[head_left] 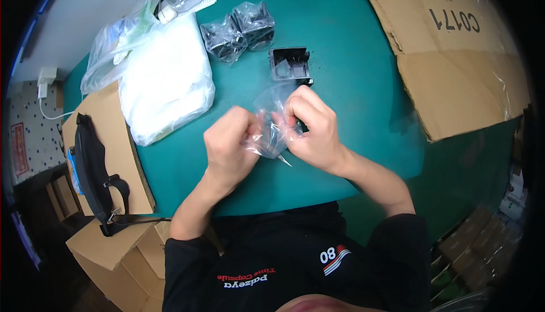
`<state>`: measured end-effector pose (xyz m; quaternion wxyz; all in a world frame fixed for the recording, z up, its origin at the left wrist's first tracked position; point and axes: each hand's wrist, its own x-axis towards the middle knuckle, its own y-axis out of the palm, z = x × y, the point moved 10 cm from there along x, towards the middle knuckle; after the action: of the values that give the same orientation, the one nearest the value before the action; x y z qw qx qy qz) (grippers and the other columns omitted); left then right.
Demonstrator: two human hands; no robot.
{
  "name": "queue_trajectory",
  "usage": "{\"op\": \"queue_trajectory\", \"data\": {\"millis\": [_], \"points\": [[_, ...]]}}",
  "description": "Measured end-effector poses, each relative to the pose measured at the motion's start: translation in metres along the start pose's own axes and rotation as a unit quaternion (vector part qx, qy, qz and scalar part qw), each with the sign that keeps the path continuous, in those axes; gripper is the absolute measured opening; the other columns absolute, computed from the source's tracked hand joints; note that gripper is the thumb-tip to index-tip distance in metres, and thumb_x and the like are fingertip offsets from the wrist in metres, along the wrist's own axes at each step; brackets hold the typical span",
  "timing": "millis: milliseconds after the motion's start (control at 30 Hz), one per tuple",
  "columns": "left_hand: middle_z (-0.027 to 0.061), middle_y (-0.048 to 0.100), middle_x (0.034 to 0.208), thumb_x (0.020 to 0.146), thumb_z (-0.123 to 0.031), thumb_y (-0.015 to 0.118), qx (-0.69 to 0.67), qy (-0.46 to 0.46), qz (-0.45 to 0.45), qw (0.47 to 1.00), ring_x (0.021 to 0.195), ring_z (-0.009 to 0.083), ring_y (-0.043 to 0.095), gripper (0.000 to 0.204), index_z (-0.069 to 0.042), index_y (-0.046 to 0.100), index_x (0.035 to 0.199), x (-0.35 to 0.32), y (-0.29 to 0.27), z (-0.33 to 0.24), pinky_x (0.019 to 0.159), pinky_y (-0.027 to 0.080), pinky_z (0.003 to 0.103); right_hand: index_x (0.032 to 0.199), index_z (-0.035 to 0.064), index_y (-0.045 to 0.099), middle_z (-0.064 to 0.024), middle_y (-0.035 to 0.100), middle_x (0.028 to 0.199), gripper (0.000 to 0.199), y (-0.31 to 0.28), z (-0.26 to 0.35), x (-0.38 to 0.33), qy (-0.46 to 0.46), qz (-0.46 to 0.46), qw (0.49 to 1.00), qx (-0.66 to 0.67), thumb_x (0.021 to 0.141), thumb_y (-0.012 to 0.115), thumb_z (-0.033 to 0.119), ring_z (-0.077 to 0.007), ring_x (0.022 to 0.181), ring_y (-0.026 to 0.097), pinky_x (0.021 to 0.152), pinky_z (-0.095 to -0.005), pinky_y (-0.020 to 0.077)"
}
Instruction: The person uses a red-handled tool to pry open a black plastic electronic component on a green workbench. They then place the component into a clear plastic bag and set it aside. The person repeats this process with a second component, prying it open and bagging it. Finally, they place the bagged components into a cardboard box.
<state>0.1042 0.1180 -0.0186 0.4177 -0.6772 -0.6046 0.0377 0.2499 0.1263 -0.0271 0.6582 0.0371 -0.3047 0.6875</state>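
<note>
A clear plastic bag (271,142) is stretched between my two hands above the green table. My left hand (230,139) is closed on its left side. On the other side my right hand (313,122) pinches the bag, fingers curled. Just beyond my hands a black plastic box-shaped part (290,65) lies on the table, its open side up. Something dark shows by my right fingers, but I cannot make out what it is. Farther off to the left stand two black parts wrapped in clear plastic (224,38).
A stack of clear bags (167,79) lies left on the green table (352,39). A black waist bag (91,164) rests on cardboard at the left edge. Large flattened cardboard (454,68) covers the right side. An open carton (125,261) stands low at left.
</note>
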Motion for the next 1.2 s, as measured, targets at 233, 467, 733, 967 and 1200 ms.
{"op": "queue_trajectory", "data": {"millis": [233, 467, 733, 967, 1200], "points": [[0.0154, 0.060, 0.100, 0.080, 0.007, 0.074, -0.101, -0.062, -0.030, 0.993, 0.077, 0.0258, 0.064, 0.033, -0.001, 0.056, 0.107, 0.006, 0.003, 0.015, 0.061, 0.050, 0.038, 0.082, -0.0010, 0.055, -0.0115, 0.052, 0.092, 0.019, -0.001, 0.001, 0.003, -0.008, 0.014, 1.000, 0.009, 0.072, 0.067, -0.013, -0.0227, 0.070, 0.056, 0.060, -0.0336, 0.0474], [0.0103, 0.049, 0.069, 0.081, 0.007, 0.075, -0.103, 0.040, -0.038, 0.993, 0.056, 0.0239, 0.051, 0.024, -0.002, 0.053, 0.080, -0.003, 0.005, -0.008, 0.050, 0.041, 0.037, 0.079, 0.0002, 0.052, -0.0117, 0.050, 0.077, 0.019, 0.007, 0.005, -0.005, 0.027, 0.032, 0.999, 0.031, 0.072, 0.065, -0.011, -0.0234, 0.062, 0.053, 0.055, -0.0348, 0.0438], [0.0106, 0.046, 0.068, 0.079, 0.012, 0.072, -0.037, 0.006, -0.084, 0.996, 0.054, 0.0258, 0.047, 0.024, -0.002, 0.052, 0.078, 0.006, -0.011, 0.007, 0.050, 0.039, 0.037, 0.069, 0.0034, 0.044, -0.0067, 0.043, 0.065, 0.035, -0.016, 0.003, 0.015, -0.051, -0.072, 0.989, -0.120, 0.078, 0.076, -0.006, -0.0211, 0.055, 0.045, 0.051, -0.0328, 0.0354], [0.0183, 0.060, 0.119, 0.070, -0.021, 0.093, -0.193, 0.012, 0.005, 0.981, 0.100, 0.0344, 0.062, 0.075, -0.001, 0.057, 0.132, 0.025, 0.005, 0.004, 0.083, 0.054, 0.039, 0.090, 0.0035, 0.065, -0.0073, 0.051, 0.064, 0.013, -0.069, -0.022, 0.023, 0.071, -0.163, 0.982, -0.070, 0.081, 0.064, -0.006, -0.0176, 0.049, 0.050, 0.050, -0.0314, 0.0420], [0.0238, 0.044, 0.153, 0.077, -0.010, 0.085, 0.049, 0.079, 0.083, 0.992, 0.142, 0.0459, 0.045, 0.049, -0.005, 0.061, 0.119, 0.032, 0.054, 0.002, 0.111, 0.044, 0.050, 0.115, 0.0036, 0.074, -0.0032, 0.046, 0.060, 0.037, -0.115, -0.071, 0.042, 0.080, -0.173, 0.974, -0.123, 0.088, 0.051, -0.005, -0.0101, 0.054, 0.044, 0.052, -0.0267, 0.0384]]}}
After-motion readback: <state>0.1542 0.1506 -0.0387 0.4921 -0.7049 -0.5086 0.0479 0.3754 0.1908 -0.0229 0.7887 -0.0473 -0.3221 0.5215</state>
